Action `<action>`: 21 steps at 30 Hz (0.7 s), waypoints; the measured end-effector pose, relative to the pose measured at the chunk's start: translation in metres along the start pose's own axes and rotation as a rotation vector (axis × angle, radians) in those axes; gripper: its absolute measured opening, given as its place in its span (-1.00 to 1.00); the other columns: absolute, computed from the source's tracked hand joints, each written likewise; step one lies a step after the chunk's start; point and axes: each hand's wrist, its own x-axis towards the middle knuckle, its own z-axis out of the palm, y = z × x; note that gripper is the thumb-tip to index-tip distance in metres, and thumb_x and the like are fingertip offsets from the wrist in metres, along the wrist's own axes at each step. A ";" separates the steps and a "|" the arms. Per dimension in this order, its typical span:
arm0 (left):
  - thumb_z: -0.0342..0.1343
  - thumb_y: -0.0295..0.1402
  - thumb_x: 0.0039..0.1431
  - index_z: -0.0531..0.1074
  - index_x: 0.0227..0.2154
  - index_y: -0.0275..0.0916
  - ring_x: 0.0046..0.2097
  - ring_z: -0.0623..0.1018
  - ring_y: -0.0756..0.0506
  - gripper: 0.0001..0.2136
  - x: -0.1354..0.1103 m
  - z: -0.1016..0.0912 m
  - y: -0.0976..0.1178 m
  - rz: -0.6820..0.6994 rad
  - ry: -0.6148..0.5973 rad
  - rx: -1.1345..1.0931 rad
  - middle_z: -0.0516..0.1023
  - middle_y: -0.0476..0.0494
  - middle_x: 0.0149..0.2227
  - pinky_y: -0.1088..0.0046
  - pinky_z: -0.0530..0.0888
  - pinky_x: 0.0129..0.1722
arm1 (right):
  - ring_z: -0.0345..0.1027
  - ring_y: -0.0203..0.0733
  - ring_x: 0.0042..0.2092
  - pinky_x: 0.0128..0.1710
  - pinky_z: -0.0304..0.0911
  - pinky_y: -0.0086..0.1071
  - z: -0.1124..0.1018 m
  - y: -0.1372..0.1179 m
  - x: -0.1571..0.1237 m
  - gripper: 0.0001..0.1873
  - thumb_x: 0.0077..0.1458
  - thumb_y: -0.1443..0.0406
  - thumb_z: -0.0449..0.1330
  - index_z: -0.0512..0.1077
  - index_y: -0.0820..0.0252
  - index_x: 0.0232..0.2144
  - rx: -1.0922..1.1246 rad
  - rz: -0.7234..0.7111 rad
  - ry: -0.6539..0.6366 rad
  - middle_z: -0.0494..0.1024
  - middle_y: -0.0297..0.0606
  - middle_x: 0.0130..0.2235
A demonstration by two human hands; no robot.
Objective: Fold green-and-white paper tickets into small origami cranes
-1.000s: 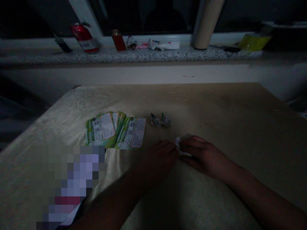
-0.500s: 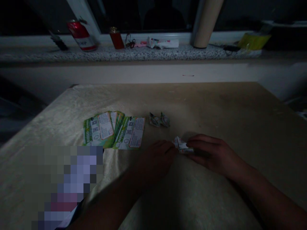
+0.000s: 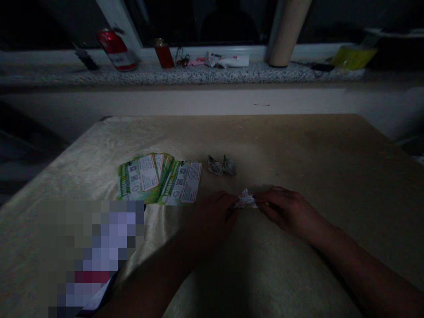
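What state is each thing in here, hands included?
Left hand: at the paper's left end, grip hidden
Right hand: fingers closed on its right end
Paper: folded
Two small shapes: folded, side by side
Leaflets: partly overlapping, text up
Can: standing; opened or not, unclear
Red jar: standing
Tube: on end

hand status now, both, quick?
Left hand: closed, holding the left end of the folded paper.
Right hand: closed, holding the right end of the same paper.
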 end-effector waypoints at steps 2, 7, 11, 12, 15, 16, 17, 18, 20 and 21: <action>0.18 -0.39 0.28 0.56 -0.10 -0.22 -0.15 0.59 -0.14 -0.83 0.001 0.000 -0.001 -0.063 0.009 0.002 0.63 -0.12 -0.17 0.28 0.50 -0.05 | 0.58 -0.13 -0.15 -0.14 0.46 -0.29 0.001 -0.001 0.000 -0.80 0.31 0.38 0.15 0.51 0.13 -0.08 0.016 0.057 0.005 0.69 -0.18 -0.13; 0.12 -0.31 0.33 0.57 -0.11 -0.17 -0.19 0.59 -0.14 -0.82 0.003 0.003 -0.002 -0.114 0.012 0.006 0.64 -0.10 -0.19 0.29 0.49 -0.08 | 0.57 -0.15 -0.26 -0.27 0.43 -0.35 0.003 -0.008 0.003 -0.85 0.25 0.39 0.17 0.51 0.15 -0.16 0.031 0.175 0.024 0.68 -0.21 -0.22; 0.11 -0.29 0.35 0.56 -0.12 -0.20 -0.17 0.58 -0.15 -0.82 0.004 0.003 0.004 -0.102 -0.006 0.060 0.62 -0.13 -0.18 0.28 0.49 -0.09 | 0.54 -0.19 -0.33 -0.34 0.37 -0.38 0.006 -0.009 0.004 -0.86 0.19 0.37 0.24 0.51 0.14 -0.17 0.054 0.216 0.052 0.65 -0.27 -0.29; 0.11 -0.29 0.35 0.57 -0.12 -0.20 -0.16 0.58 -0.16 -0.82 0.004 0.003 0.005 -0.095 -0.020 0.079 0.61 -0.14 -0.17 0.27 0.49 -0.10 | 0.53 -0.19 -0.33 -0.33 0.36 -0.39 0.007 -0.009 0.004 -0.87 0.19 0.37 0.25 0.51 0.13 -0.19 0.059 0.222 0.060 0.64 -0.29 -0.32; 0.10 -0.27 0.37 0.57 -0.16 -0.21 -0.16 0.57 -0.15 -0.81 0.006 0.002 0.010 -0.079 -0.065 0.114 0.58 -0.14 -0.15 0.29 0.49 -0.11 | 0.54 -0.20 -0.32 -0.32 0.35 -0.39 0.010 -0.007 0.005 -0.89 0.20 0.36 0.26 0.53 0.11 -0.21 0.074 0.248 0.072 0.62 -0.33 -0.35; 0.09 -0.27 0.38 0.57 -0.17 -0.21 -0.16 0.57 -0.14 -0.81 0.007 0.002 0.011 -0.078 -0.069 0.123 0.58 -0.14 -0.15 0.30 0.50 -0.12 | 0.54 -0.20 -0.32 -0.32 0.35 -0.38 0.011 -0.007 0.005 -0.90 0.20 0.36 0.26 0.53 0.10 -0.21 0.077 0.259 0.070 0.63 -0.33 -0.34; 0.07 -0.28 0.39 0.57 -0.19 -0.21 -0.17 0.57 -0.14 -0.81 0.007 0.002 0.011 -0.076 -0.065 0.131 0.57 -0.14 -0.16 0.30 0.50 -0.13 | 0.54 -0.19 -0.32 -0.32 0.35 -0.38 0.012 -0.007 0.005 -0.90 0.20 0.37 0.25 0.53 0.11 -0.21 0.079 0.269 0.066 0.63 -0.32 -0.34; 0.06 -0.28 0.39 0.56 -0.19 -0.22 -0.18 0.57 -0.13 -0.80 0.008 0.002 0.011 -0.071 -0.056 0.139 0.57 -0.14 -0.16 0.30 0.49 -0.14 | 0.54 -0.19 -0.32 -0.32 0.35 -0.37 0.012 -0.007 0.005 -0.90 0.20 0.37 0.25 0.53 0.11 -0.22 0.078 0.281 0.062 0.63 -0.32 -0.34; 0.04 -0.30 0.41 0.55 -0.19 -0.23 -0.20 0.57 -0.13 -0.80 0.008 0.002 0.011 -0.060 -0.035 0.148 0.58 -0.14 -0.18 0.30 0.49 -0.15 | 0.53 -0.20 -0.35 -0.33 0.34 -0.37 0.012 -0.007 0.006 -0.91 0.19 0.37 0.26 0.53 0.12 -0.23 0.079 0.299 0.061 0.62 -0.33 -0.36; 0.04 -0.30 0.41 0.54 -0.19 -0.23 -0.20 0.57 -0.14 -0.81 0.008 0.002 0.011 -0.058 -0.027 0.148 0.58 -0.14 -0.19 0.30 0.49 -0.16 | 0.52 -0.21 -0.36 -0.35 0.33 -0.38 0.012 -0.007 0.007 -0.91 0.19 0.38 0.26 0.53 0.12 -0.24 0.083 0.304 0.062 0.62 -0.33 -0.37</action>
